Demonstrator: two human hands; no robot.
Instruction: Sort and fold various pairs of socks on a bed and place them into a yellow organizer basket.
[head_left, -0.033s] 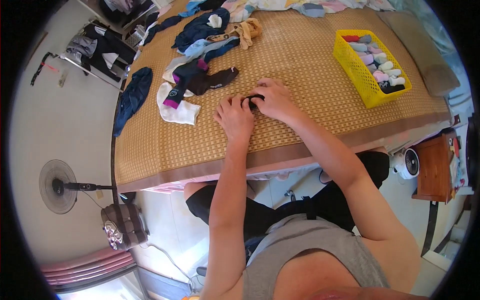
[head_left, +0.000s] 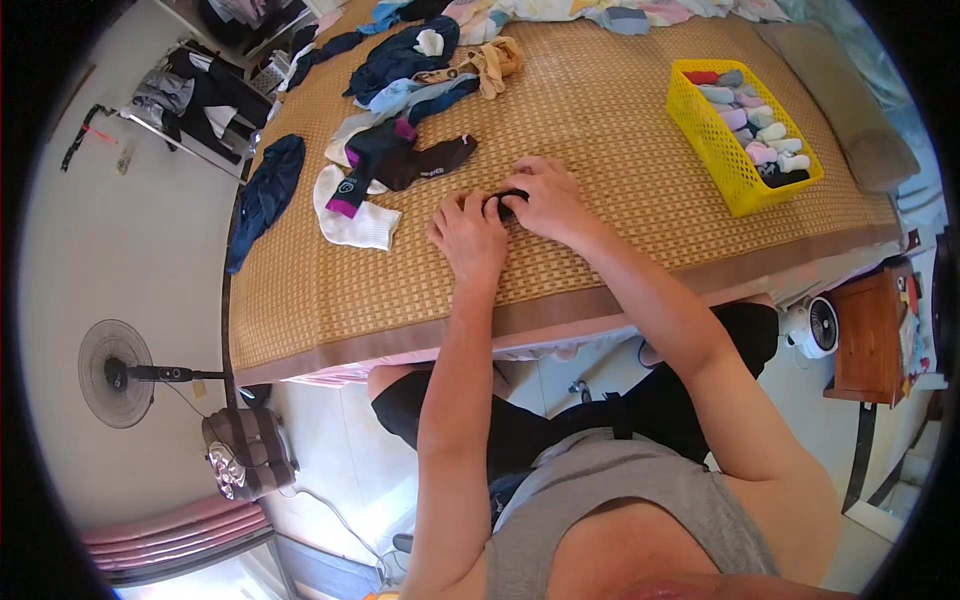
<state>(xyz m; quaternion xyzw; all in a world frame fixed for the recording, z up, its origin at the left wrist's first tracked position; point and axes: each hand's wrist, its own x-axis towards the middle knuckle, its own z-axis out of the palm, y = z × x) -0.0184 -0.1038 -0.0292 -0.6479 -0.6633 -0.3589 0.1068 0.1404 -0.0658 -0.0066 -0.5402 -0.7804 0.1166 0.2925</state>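
Over the woven mat, both my hands meet at a small black sock [head_left: 512, 204], rolled into a bundle and mostly covered by fingers. My left hand [head_left: 471, 236] grips its left side with curled fingers. From the right, my right hand [head_left: 548, 200] closes round the other side. Just left of them lie loose socks: a dark brown one [head_left: 428, 163], a dark one with purple ends [head_left: 374, 165] and a white one [head_left: 358, 222]. A yellow basket [head_left: 722, 165] on the right holds rows of rolled socks [head_left: 752, 122] in several colours.
The woven mat [head_left: 600, 130] covers the bed in front of me. Crumpled clothes [head_left: 405, 60] are heaped at the far left, and a navy garment [head_left: 268, 195] hangs over the left edge. A flat brown pillow [head_left: 840, 105] lies beyond the basket. A standing fan [head_left: 118, 374] is at left.
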